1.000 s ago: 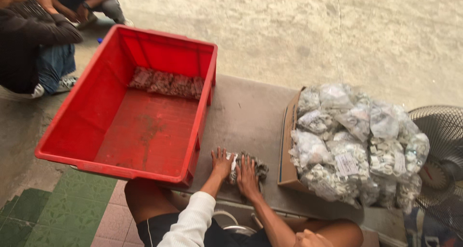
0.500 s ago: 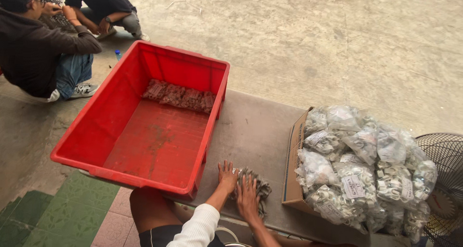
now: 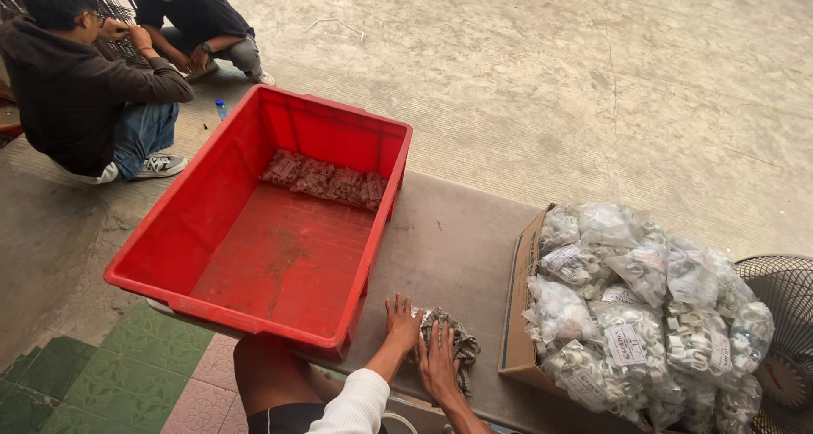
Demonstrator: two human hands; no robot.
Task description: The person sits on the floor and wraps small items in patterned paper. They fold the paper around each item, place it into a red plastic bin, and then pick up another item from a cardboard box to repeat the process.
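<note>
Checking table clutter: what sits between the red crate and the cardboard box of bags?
In the head view, only bare grey table in the far part; nearer the person, both hands, left hand and right hand, press a small bundle between red crate and cardboard box.

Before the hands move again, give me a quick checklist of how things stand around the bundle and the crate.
1. Both hands on the small bundle: left hand and right hand rest on it. Ok.
2. Bundle fully on the table: ok.
3. Red crate has room: one row of packets along the far wall. Ok.
4. Crate seated: near edge overhangs the table. Not ok.
5. Cardboard box heaped with plastic bags; stability: cannot tell.
</note>
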